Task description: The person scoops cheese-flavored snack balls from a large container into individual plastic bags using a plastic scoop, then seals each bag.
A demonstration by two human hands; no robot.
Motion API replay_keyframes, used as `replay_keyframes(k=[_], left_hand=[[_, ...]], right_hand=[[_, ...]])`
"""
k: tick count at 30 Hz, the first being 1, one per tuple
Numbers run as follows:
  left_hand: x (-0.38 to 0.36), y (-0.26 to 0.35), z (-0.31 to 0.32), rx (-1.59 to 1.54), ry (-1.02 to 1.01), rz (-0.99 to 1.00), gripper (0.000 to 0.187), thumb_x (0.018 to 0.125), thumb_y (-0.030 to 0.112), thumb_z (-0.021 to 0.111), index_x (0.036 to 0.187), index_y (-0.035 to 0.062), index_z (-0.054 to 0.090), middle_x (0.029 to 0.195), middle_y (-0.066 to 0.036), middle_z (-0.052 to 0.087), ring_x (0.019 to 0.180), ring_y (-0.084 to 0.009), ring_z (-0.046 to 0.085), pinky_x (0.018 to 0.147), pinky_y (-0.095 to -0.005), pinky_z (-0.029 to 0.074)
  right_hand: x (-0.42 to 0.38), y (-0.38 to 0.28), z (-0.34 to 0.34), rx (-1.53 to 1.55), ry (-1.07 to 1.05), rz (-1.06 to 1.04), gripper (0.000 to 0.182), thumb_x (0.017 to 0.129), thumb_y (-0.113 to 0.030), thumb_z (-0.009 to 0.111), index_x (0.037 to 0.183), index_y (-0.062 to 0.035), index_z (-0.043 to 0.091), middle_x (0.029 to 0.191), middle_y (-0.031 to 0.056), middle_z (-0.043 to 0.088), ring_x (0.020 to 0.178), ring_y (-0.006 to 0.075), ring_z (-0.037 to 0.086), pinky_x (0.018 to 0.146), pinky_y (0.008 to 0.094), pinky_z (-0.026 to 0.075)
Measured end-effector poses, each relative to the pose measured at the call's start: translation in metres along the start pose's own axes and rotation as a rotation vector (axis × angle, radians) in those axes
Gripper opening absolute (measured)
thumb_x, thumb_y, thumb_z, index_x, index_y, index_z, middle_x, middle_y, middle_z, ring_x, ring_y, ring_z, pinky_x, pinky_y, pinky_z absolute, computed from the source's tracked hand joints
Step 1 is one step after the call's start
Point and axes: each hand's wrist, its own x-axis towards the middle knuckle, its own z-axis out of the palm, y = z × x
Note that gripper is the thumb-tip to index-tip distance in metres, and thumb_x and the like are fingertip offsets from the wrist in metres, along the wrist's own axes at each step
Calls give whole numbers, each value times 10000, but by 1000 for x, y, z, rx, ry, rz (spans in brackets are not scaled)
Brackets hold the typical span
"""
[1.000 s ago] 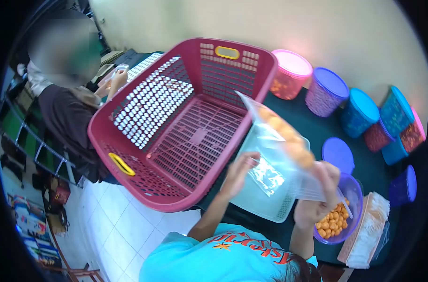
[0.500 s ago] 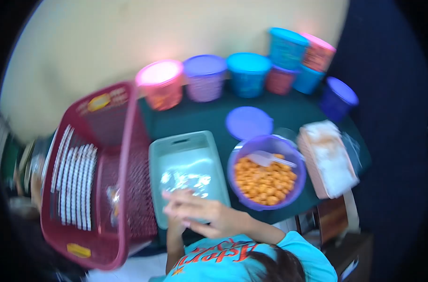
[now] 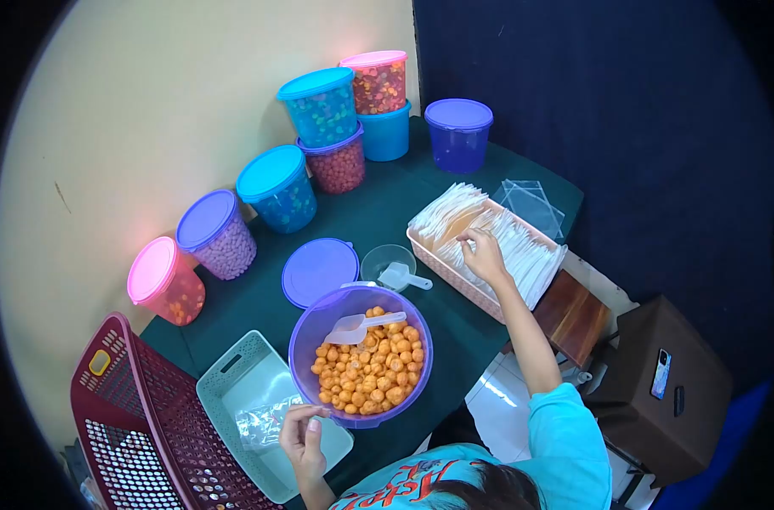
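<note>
A purple tub [image 3: 299, 348] of round orange snacks stands on the dark green table, with a clear scoop [image 3: 348, 330] lying on the snacks. My left hand [image 3: 304, 438] is at the tub's lower left rim, over the edge of a pale green tray [image 3: 225, 408] that holds clear plastic packets [image 3: 266, 422]. Its fingers are curled, and whether they hold anything is too small to tell. Over a pink basket [image 3: 455, 282] packed with white sleeves [image 3: 510, 246] is my right hand [image 3: 484, 255]. Its fingertips are together at the sleeves, and what they pinch cannot be made out.
Lidded tubs in pink [image 3: 168, 280], purple [image 3: 217, 235] and blue [image 3: 276, 189] line the wall side, some stacked. A purple lid [image 3: 320, 272] and a clear bowl [image 3: 378, 257] lie behind the snack tub. A maroon basket [image 3: 162, 408] stands left; a brown box [image 3: 667, 382] is at right.
The view has swung to the right. My hands, together over the green tray before, are now apart: my right hand has moved to the pink basket, my left remains near the tray.
</note>
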Motion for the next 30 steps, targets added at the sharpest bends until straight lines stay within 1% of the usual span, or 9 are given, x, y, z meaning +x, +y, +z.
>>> replay_keyframes(k=[4,11,17,20,22,24,26,28,30], left_hand=[[-4,-5,6,29,-49,-38,126,783,39,503,881,-37,528,827,-116,533,783,-172,541,710,-261,418],[-12,-6,-3,36,-76,-39,121,778,24,509,876,-40,537,821,-124,552,768,-175,549,716,-268,429],[-15,-5,-4,-1,-45,-29,123,780,41,517,872,-38,541,819,-127,556,779,-177,549,728,-272,426],[-19,-4,-4,-28,-30,-19,121,783,45,516,868,-36,543,818,-128,558,781,-180,549,731,-273,424],[-22,-4,-6,-42,-14,-21,120,784,45,515,867,-36,543,819,-128,558,784,-181,548,733,-275,423],[-27,-4,-14,-29,-23,-27,119,787,49,514,865,-36,540,821,-129,557,784,-184,547,740,-280,420],[-28,-3,-21,-36,2,-38,116,785,43,514,866,-37,538,817,-129,557,787,-186,548,744,-282,419],[-26,-1,-25,-76,17,-28,139,805,69,489,876,-42,533,830,-130,558,802,-188,547,755,-291,415],[-23,0,-27,-143,75,-14,186,826,112,466,901,-47,528,845,-131,557,814,-190,548,760,-302,419]], right_hand=[[12,28,12,-223,-209,-29,248,659,-79,490,878,-86,606,957,115,571,988,266,478,868,441,270],[13,41,31,-433,-213,-73,270,641,-63,487,878,-106,609,930,106,550,979,252,451,870,477,237],[9,44,20,-373,-309,-56,128,680,-92,524,778,-115,604,879,83,573,957,239,460,866,489,225],[12,39,11,-363,-281,-106,136,684,-78,530,788,-108,613,816,55,607,916,237,509,894,491,230],[14,14,-11,-356,-146,-176,150,690,-64,540,825,-97,599,807,53,616,867,235,545,909,467,218],[14,-36,-40,-112,123,-202,91,700,-55,569,786,-76,591,800,57,610,800,218,565,858,408,318],[7,-87,-64,294,211,-108,84,750,-49,573,834,-43,564,790,68,607,747,145,563,721,304,421],[-14,-137,-77,886,268,21,103,793,-56,558,882,-19,520,790,83,601,683,85,539,574,213,435],[-44,-175,-86,1012,103,30,123,815,-68,538,911,-18,479,798,85,603,650,67,529,562,195,437]])
